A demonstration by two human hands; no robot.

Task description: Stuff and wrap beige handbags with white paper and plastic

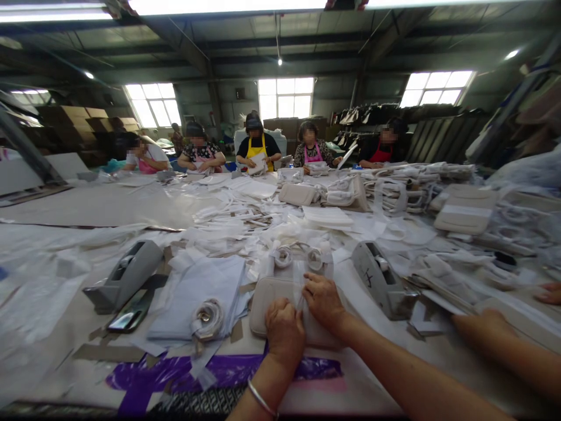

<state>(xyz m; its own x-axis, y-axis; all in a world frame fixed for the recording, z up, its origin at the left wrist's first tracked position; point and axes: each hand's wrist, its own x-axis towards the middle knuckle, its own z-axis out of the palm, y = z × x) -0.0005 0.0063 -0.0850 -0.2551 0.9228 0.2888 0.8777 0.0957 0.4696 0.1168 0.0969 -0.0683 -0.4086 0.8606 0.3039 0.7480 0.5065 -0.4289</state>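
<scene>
A beige bag (pixel 267 292) lies flat in front of me, with two coiled, wrapped straps, a left coil (pixel 284 256) and a right coil (pixel 314 258), at its far side. A translucent white strip (pixel 298 275) runs over its middle. My left hand (pixel 284 330), a silver bangle on the wrist, is curled onto the bag's near part; what its fingertips hold is partly hidden. My right hand (pixel 323 299) rests across the bag with fingers stretched out, their tips at the strip. To the left, a loose coiled strap (pixel 207 318) sits on a stack of white sheets (pixel 184 298).
Grey tape dispensers stand at left (pixel 127 278) and right (pixel 381 280), with a phone (pixel 129 310) by the left one. Purple tape (pixel 219 368) covers the near table edge. Bags (pixel 467 207) are piled at right. Another person's arm (pixel 499 336) reaches in; several people sit opposite.
</scene>
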